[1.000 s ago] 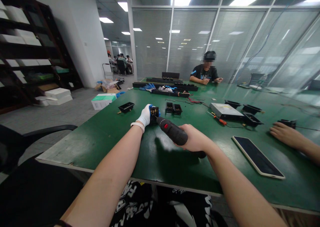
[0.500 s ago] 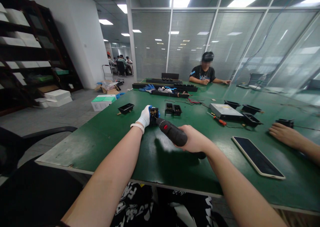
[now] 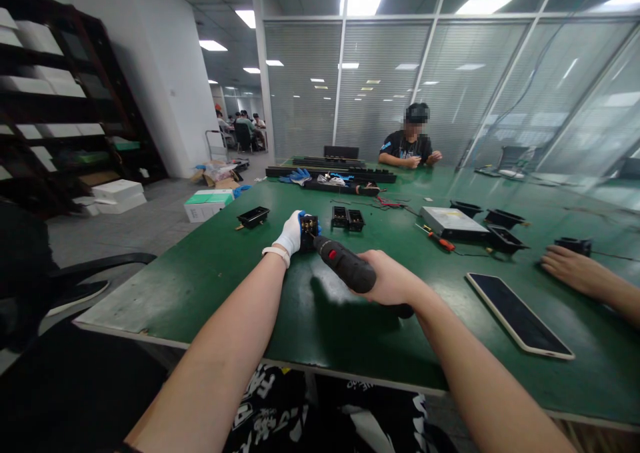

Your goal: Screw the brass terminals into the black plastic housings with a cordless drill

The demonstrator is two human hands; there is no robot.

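My left hand (image 3: 291, 232), in a white and blue glove, is closed around a black socket module (image 3: 309, 226) with brass-coloured contacts inside. My bare right hand (image 3: 387, 276) grips a black cordless screwdriver (image 3: 346, 264) with a red button on its side. The tool's bit points left and meets the near side of the module; whether it sits in a screw is too small to tell. Just beyond my hands lies a pair of similar black modules (image 3: 347, 218). An empty-looking black housing (image 3: 253, 217) rests to the left of my gloved hand.
On the right lie a phone (image 3: 520, 314), an orange-handled screwdriver (image 3: 440, 241), a silver box (image 3: 453, 222) and several black housings (image 3: 505, 238). Another person's hand (image 3: 573, 268) holds a housing at the right edge. Long black strips (image 3: 340, 185) lie farther back; a person (image 3: 411, 145) sits opposite.
My hands, the module and the tool stay almost in place. The person opposite has drawn one hand inward. Someone's dark leg and shoe now show at the left edge.
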